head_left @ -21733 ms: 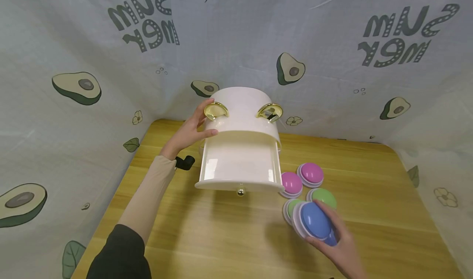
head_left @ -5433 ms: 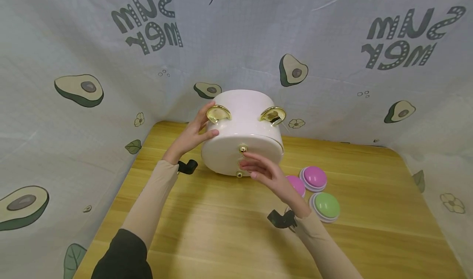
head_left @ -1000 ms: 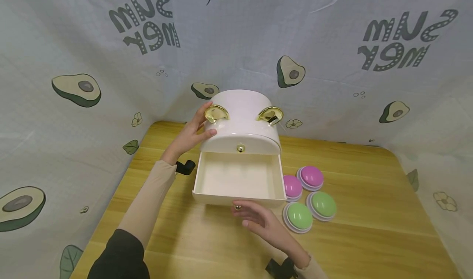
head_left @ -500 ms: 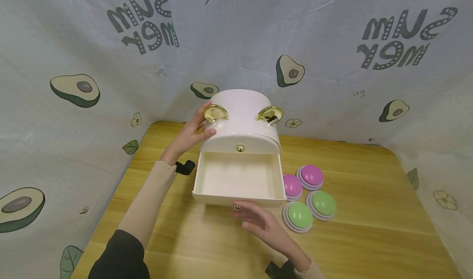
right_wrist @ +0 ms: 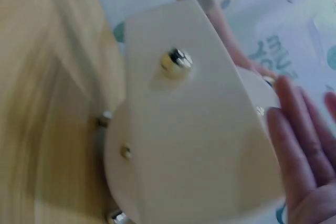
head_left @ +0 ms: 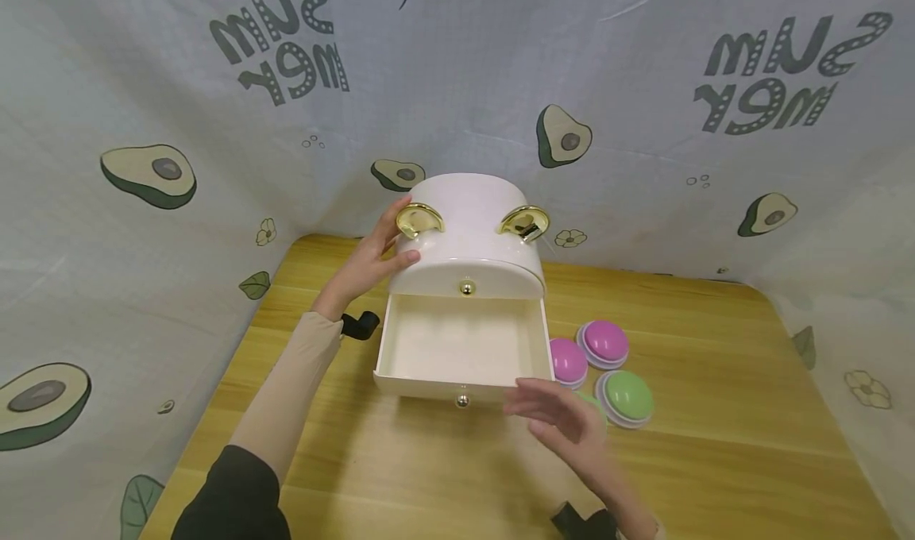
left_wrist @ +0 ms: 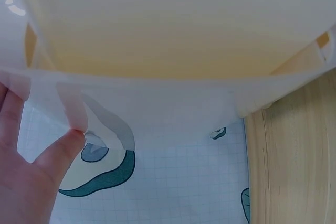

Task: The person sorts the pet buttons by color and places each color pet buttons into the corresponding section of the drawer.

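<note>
A white rounded drawer box (head_left: 465,214) with gold ears stands at the back of the wooden table. Its drawer (head_left: 465,337) below the top one is pulled out, and nothing lies inside. My left hand (head_left: 364,266) rests against the box's left side, thumb near the front and fingers behind the gold ear. Just off the drawer's front right corner, my right hand (head_left: 561,421) holds nothing, its fingers extended and slightly blurred. The drawer's gold knob (right_wrist: 177,62) shows up close in the right wrist view, with that hand's fingers (right_wrist: 302,129) beside the drawer front.
Right of the box lie two pink domed discs (head_left: 606,341) on white bases and a green one (head_left: 629,397). Another green disc (head_left: 592,403) is partly hidden behind my right hand. A cloth (head_left: 457,63) printed with avocados hangs behind the table.
My right hand pulled the drawer out, then left its knob and moved right. Earlier the top drawer was out and this hand held a blue disc; now that drawer is closed and no blue shows.
</note>
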`<state>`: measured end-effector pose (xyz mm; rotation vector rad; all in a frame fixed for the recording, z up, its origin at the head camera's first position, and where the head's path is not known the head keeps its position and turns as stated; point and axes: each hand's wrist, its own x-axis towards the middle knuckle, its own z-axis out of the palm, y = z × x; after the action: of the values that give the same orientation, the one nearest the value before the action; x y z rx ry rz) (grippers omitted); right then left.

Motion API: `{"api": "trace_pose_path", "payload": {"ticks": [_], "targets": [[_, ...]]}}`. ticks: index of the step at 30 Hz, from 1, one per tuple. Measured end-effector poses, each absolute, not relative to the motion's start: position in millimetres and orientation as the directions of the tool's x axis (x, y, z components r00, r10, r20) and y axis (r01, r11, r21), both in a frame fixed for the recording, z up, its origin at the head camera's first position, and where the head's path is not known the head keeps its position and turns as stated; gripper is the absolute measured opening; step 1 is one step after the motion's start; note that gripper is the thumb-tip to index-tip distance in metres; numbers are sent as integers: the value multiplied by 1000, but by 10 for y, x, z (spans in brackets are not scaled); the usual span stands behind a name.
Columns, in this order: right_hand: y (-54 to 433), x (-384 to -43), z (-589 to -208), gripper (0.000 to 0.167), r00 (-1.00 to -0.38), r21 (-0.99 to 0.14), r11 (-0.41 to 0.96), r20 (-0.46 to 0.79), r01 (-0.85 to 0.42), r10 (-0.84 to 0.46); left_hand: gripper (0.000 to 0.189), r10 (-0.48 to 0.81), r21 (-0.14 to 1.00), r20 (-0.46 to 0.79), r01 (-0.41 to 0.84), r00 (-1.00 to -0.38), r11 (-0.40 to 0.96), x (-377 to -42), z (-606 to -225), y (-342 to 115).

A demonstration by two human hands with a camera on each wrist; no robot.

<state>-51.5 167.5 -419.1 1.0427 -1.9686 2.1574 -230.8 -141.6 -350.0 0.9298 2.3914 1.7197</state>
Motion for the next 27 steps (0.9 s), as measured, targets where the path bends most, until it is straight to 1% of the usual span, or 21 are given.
{"api": "trace_pose_path", "payload": {"ticks": [3, 5, 8, 10, 12, 14, 17, 19, 21, 27], "targets": [[1815, -555, -4165, 47, -743, -767, -370, 624, -524, -242, 76, 496, 873, 304, 447, -813, 196, -2306, -3493, -1412], [1905, -586, -4161, 49, -731, -696, -461, 669, -551, -136, 76, 495, 872, 307, 449, -813, 197, -2303, -3488, -1410], [2039, -604, -4188, 53, -740, -635, -531, 672, -561, -21, 76, 494, 872, 307, 449, -813, 197, -2300, -3484, -1411], [2122, -592, -4222, 56, -760, -635, -538, 650, -554, 16, 76, 494, 873, 306, 447, -814, 196, -2300, -3487, -1413], [2197, -565, -4276, 59, -790, -670, -515, 612, -535, 23, 76, 494, 873, 308, 448, -813, 193, -2302, -3491, -1416], [2259, -522, -4349, 61, -833, -734, -462, 553, -498, 19, 76, 492, 873, 310, 449, -813, 192, -2305, -3497, -1416], [2335, -448, -4491, 64, -899, -847, -333, 438, -414, 4, 76, 493, 873, 312, 450, -812, 189, -2308, -3502, -1415], [2369, -401, -4597, 64, -932, -898, -264, 364, -352, 4, 76, 494, 872, 313, 451, -811, 189, -2308, -3503, -1414], [2393, -366, -4698, 64, -951, -928, -216, 308, -303, 10, 76, 496, 872, 313, 452, -810, 189, -2308, -3503, -1413], [2420, -293, -4903, 65, -982, -974, -126, 180, -186, 54, 76, 492, 874, 307, 446, -814, 193, -2308, -3508, -1414]]}}
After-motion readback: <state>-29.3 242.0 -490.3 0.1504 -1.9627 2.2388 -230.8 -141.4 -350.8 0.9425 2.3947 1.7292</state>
